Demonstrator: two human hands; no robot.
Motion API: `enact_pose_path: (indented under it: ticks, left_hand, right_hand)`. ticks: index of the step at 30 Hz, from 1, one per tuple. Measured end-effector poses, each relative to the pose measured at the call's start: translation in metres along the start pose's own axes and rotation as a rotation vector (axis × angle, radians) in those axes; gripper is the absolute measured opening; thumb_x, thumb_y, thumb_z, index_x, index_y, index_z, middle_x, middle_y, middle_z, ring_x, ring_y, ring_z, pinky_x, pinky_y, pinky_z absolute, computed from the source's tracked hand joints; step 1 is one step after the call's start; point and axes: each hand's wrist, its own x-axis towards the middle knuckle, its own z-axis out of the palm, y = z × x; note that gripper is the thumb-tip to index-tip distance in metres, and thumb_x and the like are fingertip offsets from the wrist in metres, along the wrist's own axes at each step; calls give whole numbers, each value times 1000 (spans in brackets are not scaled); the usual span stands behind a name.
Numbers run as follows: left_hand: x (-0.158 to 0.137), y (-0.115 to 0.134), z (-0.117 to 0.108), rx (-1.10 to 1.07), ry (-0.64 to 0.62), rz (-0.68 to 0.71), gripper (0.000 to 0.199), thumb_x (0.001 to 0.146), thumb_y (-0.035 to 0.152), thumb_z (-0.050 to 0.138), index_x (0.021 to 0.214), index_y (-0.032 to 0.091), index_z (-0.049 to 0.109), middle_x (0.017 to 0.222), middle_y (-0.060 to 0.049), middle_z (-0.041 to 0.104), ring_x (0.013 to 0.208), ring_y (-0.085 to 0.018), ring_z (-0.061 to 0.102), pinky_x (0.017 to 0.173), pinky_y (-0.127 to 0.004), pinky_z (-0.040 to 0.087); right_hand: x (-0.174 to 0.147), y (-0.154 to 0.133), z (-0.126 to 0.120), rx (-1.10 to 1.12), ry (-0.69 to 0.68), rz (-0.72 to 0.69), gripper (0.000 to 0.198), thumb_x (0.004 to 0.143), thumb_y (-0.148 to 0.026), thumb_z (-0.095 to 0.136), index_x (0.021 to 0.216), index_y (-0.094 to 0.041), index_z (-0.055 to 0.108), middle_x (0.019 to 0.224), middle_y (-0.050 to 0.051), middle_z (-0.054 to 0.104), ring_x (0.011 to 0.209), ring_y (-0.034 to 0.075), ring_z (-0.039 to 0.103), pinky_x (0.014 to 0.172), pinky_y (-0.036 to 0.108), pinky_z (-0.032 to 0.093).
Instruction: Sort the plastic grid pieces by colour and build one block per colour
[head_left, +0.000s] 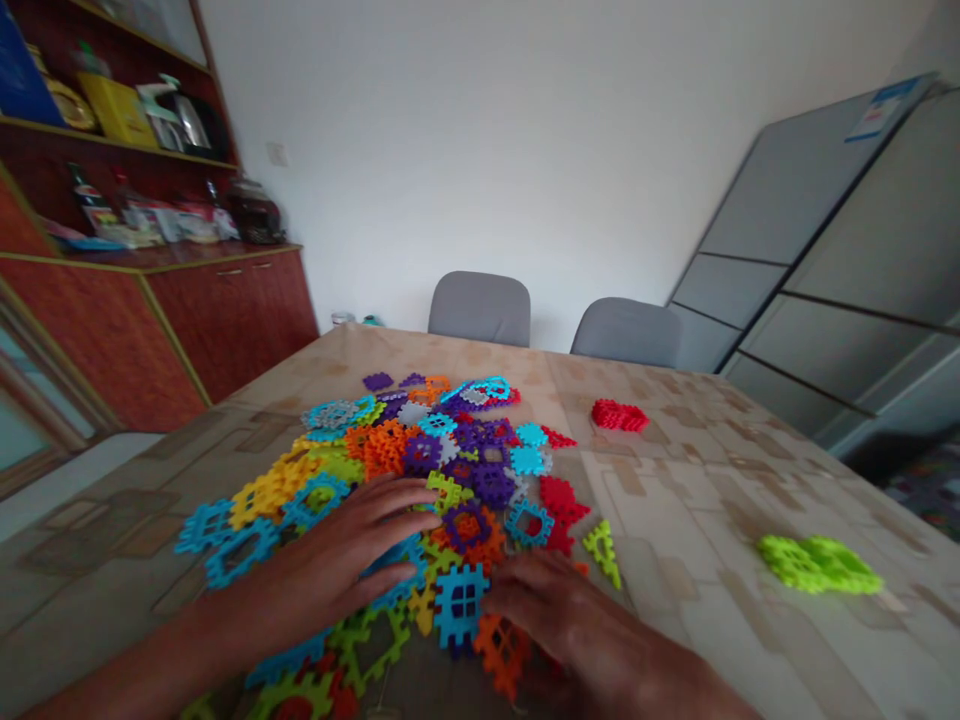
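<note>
A heap of flat, notched plastic building tiles in many colours covers the table before me. My left hand [367, 540] reaches over the heap with its fingers spread, above a blue tile and a lime tile [446, 490], holding nothing that I can see. My right hand [544, 600] is low at the heap's near right side, its fingers bent together. Its fingertips meet the right edge of a blue window tile [460, 605], and an orange window tile [501, 650] lies just under them. What the fingers pinch, if anything, is hidden. A purple square tile [466, 527] lies between the hands.
A red stack of tiles [619, 415] and a lime stack [819, 564] sit apart on the right of the patterned tablecloth [690, 480]. A lime triangle [602, 552] lies beside the heap. Two grey chairs [480, 308] stand at the far edge.
</note>
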Motion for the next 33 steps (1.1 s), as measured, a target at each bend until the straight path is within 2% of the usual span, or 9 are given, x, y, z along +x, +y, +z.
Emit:
enact_pose_path:
  ticks: [2, 4, 7, 10, 13, 16, 21, 28, 33]
  left_hand:
    - [-2, 13, 1, -29, 40, 34, 37, 102, 26, 59, 139, 34, 59, 145, -1, 60, 134, -23, 54, 115, -39, 44]
    - [-4, 33, 3, -54, 57, 88, 33, 103, 23, 57, 135, 33, 61, 140, 0, 64, 130, -21, 58, 115, -38, 44]
    - [-4, 65, 2, -24, 13, 158, 38, 101, 20, 60, 139, 28, 57, 142, -2, 63, 134, -21, 55, 119, -38, 39]
    - [5, 89, -1, 13, -95, 204, 57, 92, 28, 75, 144, 22, 53, 147, -7, 60, 140, -26, 50, 121, -41, 36]
    - [18, 101, 1, -6, -197, 185, 64, 88, 27, 79, 145, 20, 51, 147, -10, 59, 144, -28, 45, 123, -47, 31]
    - [26, 104, 12, -13, -254, 139, 53, 92, 20, 72, 141, 20, 53, 140, -9, 64, 141, -28, 47, 124, -53, 26]
    - [17, 104, 29, -20, -147, 136, 26, 104, 19, 55, 127, 27, 61, 115, -3, 73, 124, -21, 59, 127, -52, 15]
    - [9, 96, 20, 8, -73, 218, 29, 101, 17, 60, 128, 28, 62, 111, -1, 72, 121, -20, 60, 125, -43, 22]
    - [11, 98, 12, -75, -155, 231, 27, 98, 17, 62, 123, 27, 64, 111, -1, 75, 123, -22, 60, 123, -39, 28]
  right_hand:
    - [-3, -4, 7, -20, -37, -21, 50, 87, -10, 68, 134, -24, 60, 133, 5, 63, 124, 22, 56, 108, 32, 43]
    - [-8, -1, 7, -15, -14, 34, 62, 85, -11, 72, 142, -27, 55, 141, 6, 60, 130, 22, 53, 112, 34, 40]
    - [-17, 9, -2, -54, 28, 261, 75, 79, -12, 77, 148, -25, 51, 150, 12, 54, 137, 28, 49, 115, 41, 39]
    - [-26, 16, -12, -134, -53, 502, 83, 76, -15, 78, 153, -19, 47, 157, 19, 45, 145, 37, 40, 119, 53, 33]
    - [-32, 18, -15, -118, -144, 591, 91, 73, -14, 78, 156, -18, 42, 160, 19, 42, 147, 39, 37, 122, 55, 28]
    - [-35, 22, -13, -50, -126, 555, 92, 72, -7, 72, 157, -19, 40, 161, 16, 40, 149, 34, 36, 123, 50, 28]
    - [-36, 40, -3, -20, -10, 419, 87, 72, -6, 71, 153, -20, 46, 157, 16, 46, 143, 32, 44, 119, 48, 35]
    - [-28, 55, 8, -43, 188, 247, 70, 83, -9, 65, 149, -21, 50, 150, 14, 53, 137, 28, 51, 116, 45, 41]
    - [-28, 59, 8, -89, 236, 225, 69, 80, -2, 59, 146, -22, 53, 149, 14, 54, 138, 28, 51, 115, 47, 41]
